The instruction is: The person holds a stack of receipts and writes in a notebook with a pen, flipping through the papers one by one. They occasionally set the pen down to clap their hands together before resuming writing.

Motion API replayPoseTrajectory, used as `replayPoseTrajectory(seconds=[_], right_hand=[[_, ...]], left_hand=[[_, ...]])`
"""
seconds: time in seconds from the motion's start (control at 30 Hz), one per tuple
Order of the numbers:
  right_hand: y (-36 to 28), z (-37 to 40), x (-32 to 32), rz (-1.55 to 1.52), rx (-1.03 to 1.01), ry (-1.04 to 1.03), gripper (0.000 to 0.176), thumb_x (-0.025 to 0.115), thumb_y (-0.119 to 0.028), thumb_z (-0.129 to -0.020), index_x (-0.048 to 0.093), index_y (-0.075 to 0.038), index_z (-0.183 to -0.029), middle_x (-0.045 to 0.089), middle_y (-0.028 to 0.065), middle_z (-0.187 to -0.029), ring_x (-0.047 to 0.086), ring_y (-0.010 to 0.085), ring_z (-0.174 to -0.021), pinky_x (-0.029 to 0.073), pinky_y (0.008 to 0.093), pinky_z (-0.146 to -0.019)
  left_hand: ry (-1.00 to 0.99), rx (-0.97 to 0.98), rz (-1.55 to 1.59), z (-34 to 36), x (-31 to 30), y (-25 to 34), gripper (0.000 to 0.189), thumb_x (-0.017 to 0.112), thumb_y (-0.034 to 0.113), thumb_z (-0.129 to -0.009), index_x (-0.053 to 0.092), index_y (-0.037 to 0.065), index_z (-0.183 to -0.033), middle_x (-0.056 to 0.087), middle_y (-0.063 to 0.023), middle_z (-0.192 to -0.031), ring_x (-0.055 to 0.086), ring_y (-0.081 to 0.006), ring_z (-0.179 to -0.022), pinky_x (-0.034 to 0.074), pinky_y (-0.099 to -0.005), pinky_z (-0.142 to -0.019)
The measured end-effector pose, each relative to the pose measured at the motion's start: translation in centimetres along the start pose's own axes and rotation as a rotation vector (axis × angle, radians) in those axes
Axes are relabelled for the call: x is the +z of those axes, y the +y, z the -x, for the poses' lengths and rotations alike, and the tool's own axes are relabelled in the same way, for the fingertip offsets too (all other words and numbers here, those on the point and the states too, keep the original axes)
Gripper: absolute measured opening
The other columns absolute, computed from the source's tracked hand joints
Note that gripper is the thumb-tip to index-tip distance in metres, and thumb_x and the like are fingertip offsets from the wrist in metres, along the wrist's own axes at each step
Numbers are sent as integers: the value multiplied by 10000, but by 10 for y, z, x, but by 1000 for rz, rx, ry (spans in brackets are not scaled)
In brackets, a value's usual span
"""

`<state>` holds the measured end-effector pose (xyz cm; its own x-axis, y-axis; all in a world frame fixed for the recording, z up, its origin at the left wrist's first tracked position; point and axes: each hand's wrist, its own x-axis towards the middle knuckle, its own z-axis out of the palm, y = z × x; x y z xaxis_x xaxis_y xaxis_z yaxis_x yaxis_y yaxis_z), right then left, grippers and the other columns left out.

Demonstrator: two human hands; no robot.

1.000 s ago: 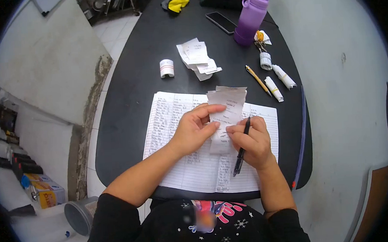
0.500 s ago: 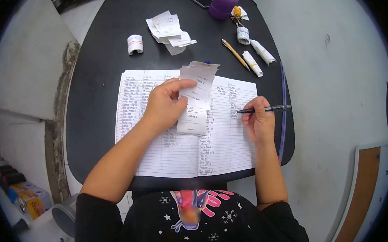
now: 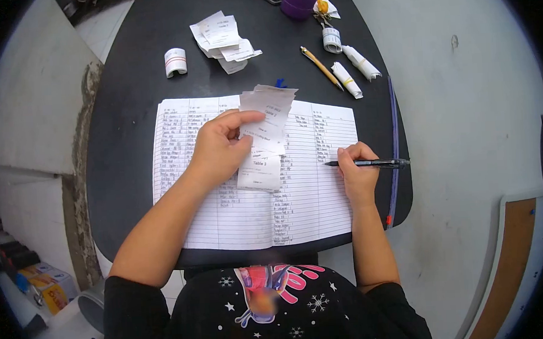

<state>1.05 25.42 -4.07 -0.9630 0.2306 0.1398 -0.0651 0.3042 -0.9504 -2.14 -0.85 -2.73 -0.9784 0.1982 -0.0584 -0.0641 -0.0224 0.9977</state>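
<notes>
My left hand (image 3: 222,144) pinches several paper receipts (image 3: 263,136) between thumb and fingers, above the middle of an open lined notebook (image 3: 216,224). Printed text, including "Table", faces up on the slips. In my right hand (image 3: 359,174) is a black pen (image 3: 378,163), its tip at the right-hand page beside a column of handwriting. Handwritten lists fill columns on both pages. The receipts hide part of the notebook's centre.
Beyond the notebook lie a pile of receipts (image 3: 225,40) and a curled paper roll (image 3: 175,62). A wooden pen (image 3: 321,67), rolled papers (image 3: 346,79) and a purple container (image 3: 301,1) are at the far right. A blue cord (image 3: 394,144) runs along the right table edge.
The view has shifted slightly, so the table things sit further left. My right hand and pen tip have moved a little down the page. The receipts stay in my left hand.
</notes>
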Motion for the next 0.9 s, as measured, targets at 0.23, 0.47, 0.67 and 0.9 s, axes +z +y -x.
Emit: replayPoseTrajectory(seconds=[0.23, 0.47, 0.67, 0.9], right_hand=[[-2, -1, 4, 104, -67, -17, 270, 658, -15, -771, 472, -44, -578, 487, -22, -546, 419, 46, -530, 339, 233, -506], [-4, -1, 5, 140, -85, -36, 262, 659, -16, -767, 472, -48, -586, 484, -19, -544, 420, 47, -519, 338, 237, -493], [-8, 0, 8, 197, -129, -28, 260, 656, -16, -766, 469, -48, -588, 485, -13, -542, 426, 57, -513, 339, 241, -491], [-7, 1, 5, 195, -105, -50, 259, 659, -23, -766, 475, -42, -584, 490, -13, -538, 423, 57, -511, 335, 244, -486]], left_hand=[[-23, 32, -4, -1, -3, -6, 373, 529, -119, -770, 619, -28, -1120, 588, -86, -1109, 612, -106, -900, 503, -209, -784], [-7, 2, -25, 1, -1, 1, 363, 529, -111, -776, 621, -28, -1117, 592, -95, -1108, 620, -113, -888, 514, -209, -769], [-5, 19, 32, 1, 0, 0, 370, 525, -118, -774, 621, -25, -1119, 593, -95, -1109, 618, -112, -887, 512, -208, -766], [-9, 15, -51, 0, -2, -2, 380, 517, -122, -769, 622, -22, -1120, 595, -92, -1112, 616, -114, -891, 507, -214, -777]])
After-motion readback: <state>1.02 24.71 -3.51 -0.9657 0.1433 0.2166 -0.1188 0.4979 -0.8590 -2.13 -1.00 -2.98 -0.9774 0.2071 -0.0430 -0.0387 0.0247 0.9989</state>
